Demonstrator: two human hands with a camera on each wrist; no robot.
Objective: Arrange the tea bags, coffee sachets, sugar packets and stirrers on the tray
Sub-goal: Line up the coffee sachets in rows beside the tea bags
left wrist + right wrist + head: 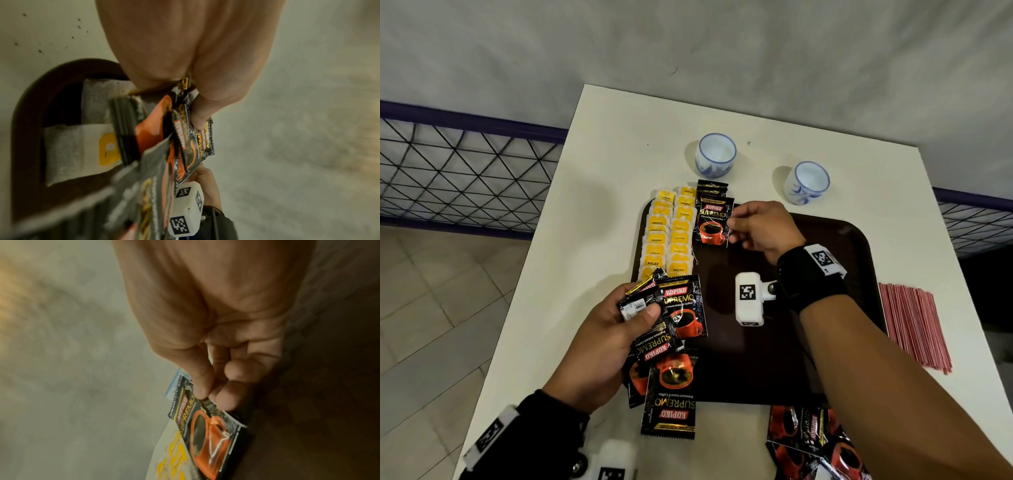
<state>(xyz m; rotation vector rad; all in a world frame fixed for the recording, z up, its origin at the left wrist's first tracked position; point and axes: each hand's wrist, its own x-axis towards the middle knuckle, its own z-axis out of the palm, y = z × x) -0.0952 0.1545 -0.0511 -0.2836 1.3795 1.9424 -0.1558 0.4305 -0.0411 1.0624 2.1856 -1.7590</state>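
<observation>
Tea bags [669,236] done: two columns along the tray's [825,240] left side. Coffee row just begun beside them. Our right hand [763,229] pinches one coffee sachet [714,222] by its edge, over the far sachets already laid. Our left hand [599,339] grips a fan of sachets [674,308]; more lie near. Stirrers [914,325] wait off-tray, right. Sugar packets: none seen. Right wrist view shows thumb and fingertips [200,391] on the sachet; head view hides that.

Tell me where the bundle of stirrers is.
In the head view, the stirrers lie on the table off the tray's right edge, untouched by either hand.
</observation>
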